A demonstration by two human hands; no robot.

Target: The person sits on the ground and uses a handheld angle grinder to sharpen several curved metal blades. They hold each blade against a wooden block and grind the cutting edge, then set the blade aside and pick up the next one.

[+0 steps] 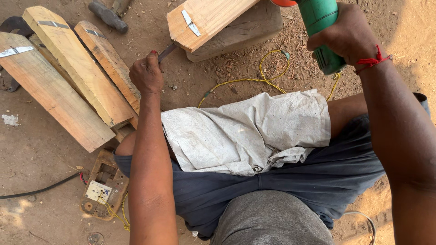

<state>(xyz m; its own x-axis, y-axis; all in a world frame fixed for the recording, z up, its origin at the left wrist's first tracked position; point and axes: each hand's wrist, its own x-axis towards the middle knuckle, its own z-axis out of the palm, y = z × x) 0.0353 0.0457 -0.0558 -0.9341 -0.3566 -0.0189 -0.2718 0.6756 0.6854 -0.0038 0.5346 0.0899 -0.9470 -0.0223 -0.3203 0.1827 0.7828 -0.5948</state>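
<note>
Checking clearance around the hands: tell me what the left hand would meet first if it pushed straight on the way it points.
Probably the wooden block just ahead: the left hand aims a thin metal tool at its lower corner.
</note>
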